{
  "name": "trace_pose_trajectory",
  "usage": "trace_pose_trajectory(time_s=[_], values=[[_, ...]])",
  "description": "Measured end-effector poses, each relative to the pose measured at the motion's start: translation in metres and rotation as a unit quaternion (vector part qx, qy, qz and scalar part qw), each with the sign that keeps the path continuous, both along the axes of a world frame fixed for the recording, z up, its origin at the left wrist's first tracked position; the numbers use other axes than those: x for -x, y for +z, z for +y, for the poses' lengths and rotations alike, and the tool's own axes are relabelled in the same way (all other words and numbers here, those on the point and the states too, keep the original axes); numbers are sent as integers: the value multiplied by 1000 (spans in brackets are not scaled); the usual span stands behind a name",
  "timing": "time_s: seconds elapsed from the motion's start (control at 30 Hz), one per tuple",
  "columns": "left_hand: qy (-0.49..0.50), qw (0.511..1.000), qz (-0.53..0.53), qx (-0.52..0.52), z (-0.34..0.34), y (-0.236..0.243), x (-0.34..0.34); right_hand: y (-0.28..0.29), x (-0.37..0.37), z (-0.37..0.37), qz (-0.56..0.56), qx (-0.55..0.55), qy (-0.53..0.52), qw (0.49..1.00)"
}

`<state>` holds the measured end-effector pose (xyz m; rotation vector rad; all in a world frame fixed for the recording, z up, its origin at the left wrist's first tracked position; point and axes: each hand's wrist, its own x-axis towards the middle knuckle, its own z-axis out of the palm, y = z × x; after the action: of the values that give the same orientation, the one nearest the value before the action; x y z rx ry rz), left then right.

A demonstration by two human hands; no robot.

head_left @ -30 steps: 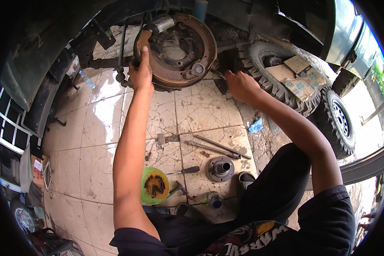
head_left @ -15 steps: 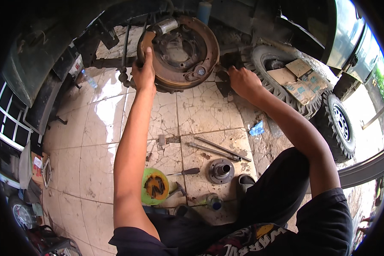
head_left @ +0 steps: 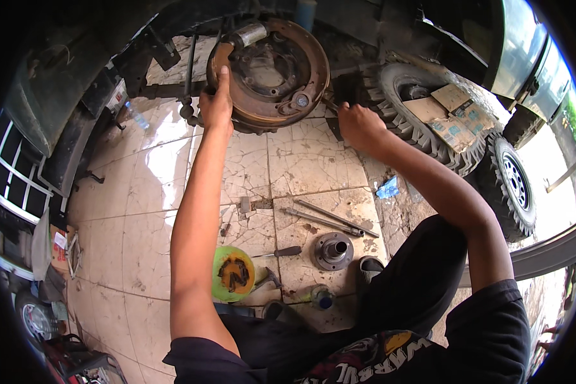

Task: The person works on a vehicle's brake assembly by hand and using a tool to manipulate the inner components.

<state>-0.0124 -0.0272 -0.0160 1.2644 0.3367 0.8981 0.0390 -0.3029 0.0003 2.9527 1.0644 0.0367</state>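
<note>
A rusty round drum brake assembly [head_left: 306,57], with curved shoes and a silver wheel cylinder [head_left: 249,36], stands at the far side under the vehicle. My left hand [head_left: 217,105] grips its lower left edge, thumb lying up along the brake shoe [head_left: 222,57] and the other fingers mostly hidden. Beside the right edge, my right hand [head_left: 363,123] is closed round a thin-shafted tool [head_left: 329,103]. The tool's tip reaches the assembly's rim; its exact kind is hidden by the fist.
On the cracked tiles lie two metal bars [head_left: 336,219], a wheel hub [head_left: 333,251], a screwdriver [head_left: 281,252], a hammer [head_left: 270,279] and a green bowl [head_left: 224,292] of dark pieces. A bottle [head_left: 322,297] stands near my feet. Large tyres [head_left: 422,125] with cardboard [head_left: 454,115] are at right.
My right hand has shifted slightly left and down beside the brake assembly. My left hand keeps its hold; the floor items sit slightly differently in view.
</note>
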Motion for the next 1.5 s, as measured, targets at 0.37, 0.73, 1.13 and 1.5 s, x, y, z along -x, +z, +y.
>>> trace_pose_trajectory(time_s=[0.37, 0.73, 1.13, 1.5], values=[[-25, 1000, -9, 4, -1, 3, 3, -3, 71, 43, 76, -11, 164, 983], [21, 1000, -17, -2, -9, 1, -1, -20, 43, 19, 8, -30, 176, 984], [6, 1000, -14, 12, -7, 2, 1, -21, 41, 18, -84, -5, 278, 957], [24, 999, -8, -22, 0, -1, 2, -14, 27, 13, 0, -66, 220, 973]])
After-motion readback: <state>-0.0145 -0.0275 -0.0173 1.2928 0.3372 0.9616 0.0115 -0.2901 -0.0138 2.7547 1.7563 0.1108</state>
